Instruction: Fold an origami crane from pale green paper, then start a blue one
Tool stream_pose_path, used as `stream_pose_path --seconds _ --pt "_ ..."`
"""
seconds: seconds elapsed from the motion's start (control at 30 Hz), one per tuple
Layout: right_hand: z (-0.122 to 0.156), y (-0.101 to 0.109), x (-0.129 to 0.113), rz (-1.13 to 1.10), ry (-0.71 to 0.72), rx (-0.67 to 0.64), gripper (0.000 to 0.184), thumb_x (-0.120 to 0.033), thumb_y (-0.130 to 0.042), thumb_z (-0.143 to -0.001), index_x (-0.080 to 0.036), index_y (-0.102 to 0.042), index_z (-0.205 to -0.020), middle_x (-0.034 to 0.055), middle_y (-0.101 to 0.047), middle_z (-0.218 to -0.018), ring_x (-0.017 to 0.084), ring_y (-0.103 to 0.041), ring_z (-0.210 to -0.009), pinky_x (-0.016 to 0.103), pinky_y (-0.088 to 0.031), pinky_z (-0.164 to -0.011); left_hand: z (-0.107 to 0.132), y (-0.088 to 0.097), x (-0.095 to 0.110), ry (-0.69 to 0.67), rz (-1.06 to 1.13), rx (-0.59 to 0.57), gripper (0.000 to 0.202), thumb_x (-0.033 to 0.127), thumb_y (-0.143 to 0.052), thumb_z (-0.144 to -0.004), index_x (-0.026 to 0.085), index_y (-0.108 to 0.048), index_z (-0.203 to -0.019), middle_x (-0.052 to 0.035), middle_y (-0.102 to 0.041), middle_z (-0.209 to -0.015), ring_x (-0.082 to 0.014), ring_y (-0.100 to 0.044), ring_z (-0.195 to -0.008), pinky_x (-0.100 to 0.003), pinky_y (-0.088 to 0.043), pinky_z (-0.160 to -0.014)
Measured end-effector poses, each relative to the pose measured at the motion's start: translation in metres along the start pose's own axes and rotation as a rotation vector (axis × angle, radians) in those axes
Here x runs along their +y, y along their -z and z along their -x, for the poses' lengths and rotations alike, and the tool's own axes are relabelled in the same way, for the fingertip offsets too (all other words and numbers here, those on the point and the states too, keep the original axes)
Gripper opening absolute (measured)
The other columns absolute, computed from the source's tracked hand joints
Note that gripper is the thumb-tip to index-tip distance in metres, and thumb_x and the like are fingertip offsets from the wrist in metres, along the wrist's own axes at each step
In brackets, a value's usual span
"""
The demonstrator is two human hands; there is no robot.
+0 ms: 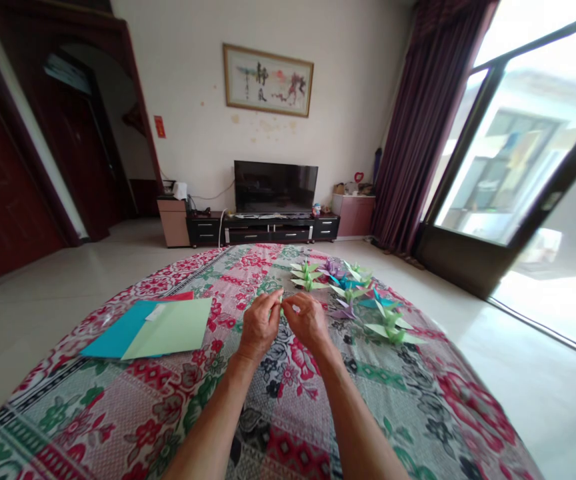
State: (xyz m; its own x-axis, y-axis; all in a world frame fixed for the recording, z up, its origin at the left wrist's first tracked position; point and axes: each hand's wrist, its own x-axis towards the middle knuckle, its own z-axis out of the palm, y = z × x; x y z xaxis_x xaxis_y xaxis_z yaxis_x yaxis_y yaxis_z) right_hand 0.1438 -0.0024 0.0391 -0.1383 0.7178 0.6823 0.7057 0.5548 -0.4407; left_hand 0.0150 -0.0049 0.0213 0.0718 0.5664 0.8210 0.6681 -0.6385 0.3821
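My left hand and my right hand meet over the middle of the table, fingertips pinched together. Between them shows a sliver of light green folded paper; the fingers hide most of it, so its shape is unclear. Just right of my right hand, several folded paper cranes stand in a group, among them a purple crane and a light green crane. Over to the left lie flat sheets, a light green sheet overlapping a blue sheet, with a red edge behind.
A patterned floral cloth covers the round table. On the sheets rests a small whitish slip. Beyond the table are a television on a low black cabinet, a purple curtain and a glass door at right.
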Motion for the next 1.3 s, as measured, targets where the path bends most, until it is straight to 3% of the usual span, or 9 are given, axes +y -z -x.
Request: stream_pose_path --seconds 0.17,0.63,0.9,1.17,1.3 --pt "-0.0003 0.0020 0.0010 -0.023 -0.078 0.004 0.019 -0.019 -0.053 -0.077 -0.019 -0.069 -0.068 0.0008 -0.064 -0.067 0.011 -0.054 -0.059 0.020 -0.036 -0.059 0.0020 -0.0005 -0.0017 0.036 -0.001 0.018 0.016 0.015 -0.049 -0.082 0.017 -0.062 -0.091 -0.0054 -0.063 -0.082 -0.0146 -0.060 -0.077 -0.026 -0.049 -0.073" --pt "0.0009 -0.0002 -0.0023 0.033 0.012 -0.037 0.020 -0.017 -0.052 -0.078 -0.018 -0.067 -0.066 0.0013 -0.063 -0.067 0.011 -0.055 -0.066 0.021 -0.036 -0.067 0.0018 -0.0015 -0.0023 0.007 -0.070 0.050 0.014 0.014 -0.046 -0.082 0.017 -0.058 -0.075 -0.0042 -0.061 -0.074 -0.0150 -0.058 -0.073 -0.027 -0.047 -0.071" --pt "0.0004 0.0013 -0.0064 0.062 0.010 -0.042 0.019 -0.016 -0.052 -0.079 -0.018 -0.066 -0.065 0.0012 -0.062 -0.067 0.012 -0.054 -0.068 0.022 -0.034 -0.071 0.0023 -0.0036 -0.0030 0.009 -0.076 0.058 0.015 0.014 -0.046 -0.082 0.017 -0.059 -0.074 -0.0039 -0.060 -0.073 -0.0146 -0.056 -0.072 -0.026 -0.046 -0.069" --pt "0.0004 0.0011 -0.0011 0.023 -0.107 -0.053 0.021 -0.021 -0.051 -0.078 -0.018 -0.068 -0.067 0.0008 -0.063 -0.065 0.010 -0.053 -0.060 0.019 -0.034 -0.060 0.0066 -0.0028 -0.0078 0.029 -0.028 -0.008 0.014 0.020 -0.048 -0.083 0.018 -0.060 -0.090 -0.0053 -0.061 -0.083 -0.0152 -0.058 -0.078 -0.027 -0.048 -0.072" --pt "0.0001 0.0034 -0.0011 -0.013 -0.121 -0.049 0.022 -0.022 -0.050 -0.079 -0.017 -0.069 -0.067 0.0011 -0.064 -0.066 0.010 -0.054 -0.059 0.019 -0.034 -0.057 0.0091 -0.0037 -0.0088 0.031 -0.036 -0.030 0.014 0.019 -0.048 -0.082 0.017 -0.061 -0.088 -0.0055 -0.062 -0.082 -0.0151 -0.058 -0.077 -0.027 -0.048 -0.071"
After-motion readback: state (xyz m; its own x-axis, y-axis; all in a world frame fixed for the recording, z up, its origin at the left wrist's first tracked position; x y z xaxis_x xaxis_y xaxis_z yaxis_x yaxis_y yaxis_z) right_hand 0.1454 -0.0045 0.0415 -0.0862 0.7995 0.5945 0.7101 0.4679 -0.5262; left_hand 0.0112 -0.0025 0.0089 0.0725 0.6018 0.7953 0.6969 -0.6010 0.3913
